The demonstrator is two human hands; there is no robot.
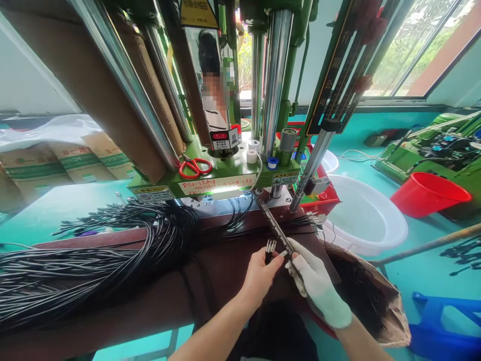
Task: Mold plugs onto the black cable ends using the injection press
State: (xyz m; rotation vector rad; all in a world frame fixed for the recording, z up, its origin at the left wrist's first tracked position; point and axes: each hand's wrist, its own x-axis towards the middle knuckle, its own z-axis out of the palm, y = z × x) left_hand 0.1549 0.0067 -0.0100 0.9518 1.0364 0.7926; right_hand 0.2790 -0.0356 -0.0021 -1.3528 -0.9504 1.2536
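Note:
My bare left hand [260, 275] is closed on several cable plugs [271, 246], metal ends pointing up. Its thumb and fingertip reach close to a long, narrow metal bar [277, 228]. That bar is gripped near its lower end by my right hand [317, 283], in a white glove; it slants up and left toward the press. Small metal parts sit at the bar's near end, too small to tell apart. Behind the hands, black cables [259, 231] with metal ends run across the brown table [233, 281].
A green press [240, 175] with steel columns stands ahead, red-handled scissors [195, 168] on its ledge. A large bundle of black cables [112, 260] covers the left side. At right are a paper sack [398, 313], a white tub [398, 225], a red bucket [428, 193] and a blue stool [439, 326].

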